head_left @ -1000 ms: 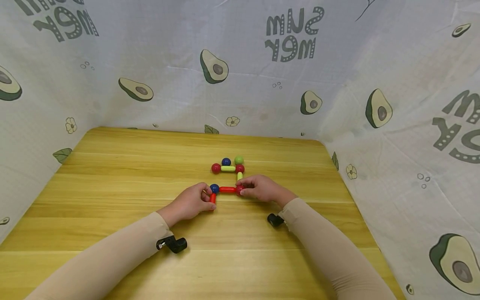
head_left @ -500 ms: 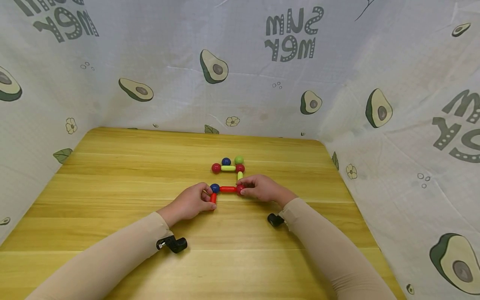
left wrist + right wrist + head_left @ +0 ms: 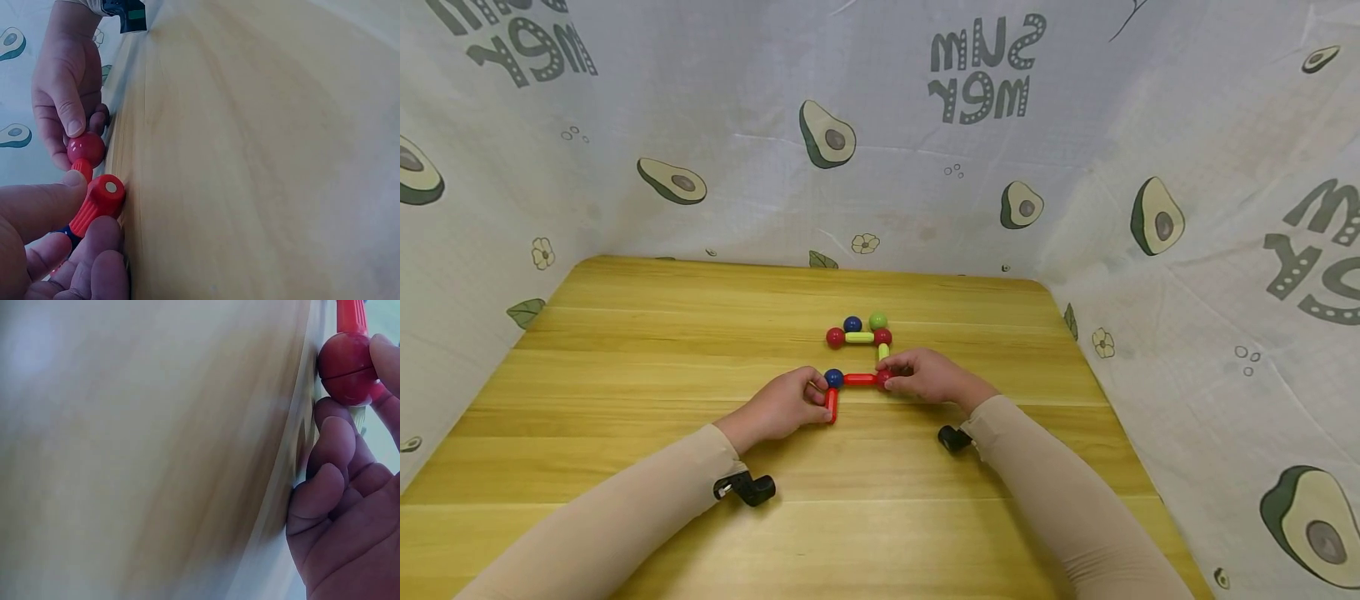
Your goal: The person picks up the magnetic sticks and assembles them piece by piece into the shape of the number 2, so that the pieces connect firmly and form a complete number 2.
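My left hand (image 3: 784,405) pinches a red magnetic rod (image 3: 832,407) near a blue ball (image 3: 834,378). In the left wrist view, the metal tip of that red rod (image 3: 105,199) faces the camera. A second red rod (image 3: 860,379) joins the blue ball to a red ball (image 3: 347,369), which my right hand (image 3: 928,377) holds between thumb and fingers. From this ball a yellow-green rod (image 3: 883,352) runs back to another red ball (image 3: 883,337). A further yellow-green rod (image 3: 860,337) leads left to a red end ball (image 3: 836,337).
Behind the far rod sit a dark blue ball (image 3: 852,324) and a light green ball (image 3: 878,321); whether they touch the chain I cannot tell. The wooden table (image 3: 700,317) is bordered by avocado-print cloth (image 3: 910,208) at the back and sides.
The joined rods and balls have shifted slightly to the right, with both hands keeping their hold. The dark blue and light green balls at the back have stayed put.
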A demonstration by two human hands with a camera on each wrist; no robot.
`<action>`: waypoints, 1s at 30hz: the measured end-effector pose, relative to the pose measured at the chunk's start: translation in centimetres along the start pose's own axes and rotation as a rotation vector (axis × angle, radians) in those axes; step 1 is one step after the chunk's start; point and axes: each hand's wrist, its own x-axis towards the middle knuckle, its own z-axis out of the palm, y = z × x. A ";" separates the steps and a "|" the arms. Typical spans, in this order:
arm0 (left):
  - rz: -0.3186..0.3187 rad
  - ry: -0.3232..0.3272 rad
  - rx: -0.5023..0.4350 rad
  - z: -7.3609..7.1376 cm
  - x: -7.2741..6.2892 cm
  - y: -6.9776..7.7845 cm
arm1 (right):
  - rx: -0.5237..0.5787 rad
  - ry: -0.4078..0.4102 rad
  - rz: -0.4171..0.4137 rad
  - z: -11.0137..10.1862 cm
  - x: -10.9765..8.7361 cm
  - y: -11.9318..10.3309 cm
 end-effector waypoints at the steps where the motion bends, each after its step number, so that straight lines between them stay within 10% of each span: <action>1: 0.000 -0.001 0.000 0.0 0.0 0.0 | -0.001 -0.001 0.001 0.0 0.0 0.0; 19: 0.044 -0.008 0.046 -0.8 0.4 0.0 | -0.017 -0.007 0.003 -0.5 -0.5 0.1; 30: 0.083 0.091 0.123 -4.2 3.6 0.4 | 0.012 -0.012 0.004 -0.7 -0.9 0.4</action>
